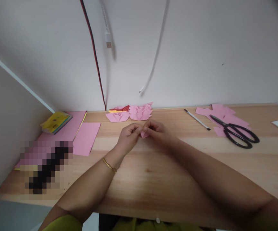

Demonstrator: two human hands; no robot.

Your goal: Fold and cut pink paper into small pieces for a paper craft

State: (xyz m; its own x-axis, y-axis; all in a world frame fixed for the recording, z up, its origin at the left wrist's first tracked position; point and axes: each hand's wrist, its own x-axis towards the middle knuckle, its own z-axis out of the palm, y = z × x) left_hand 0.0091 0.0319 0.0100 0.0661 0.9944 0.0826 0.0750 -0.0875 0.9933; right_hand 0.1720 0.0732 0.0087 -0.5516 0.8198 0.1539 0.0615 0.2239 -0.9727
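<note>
Between my two hands, over the middle of the wooden table, is a small piece of folded pink paper (pixel 143 134). My left hand (pixel 129 136) pinches its left side between thumb and fingers. On the other side my right hand (pixel 159 133) pinches it too, and the fingertips of both hands nearly meet. Fingers cover most of the paper; only a pointed lower part shows. Just behind the hands, folded pink paper pieces (pixel 141 112) lie in a row near the wall, with a red and a yellow one among those at the left.
Black-handled scissors (pixel 241 136) rest on pink paper scraps (pixel 222 111) at the right, near a pen (pixel 196 119). At the left are pink sheets (pixel 87 138) and a yellow packet (pixel 56 122). A white cable (pixel 157 53) and a red-black cable (pixel 93 48) hang along the wall.
</note>
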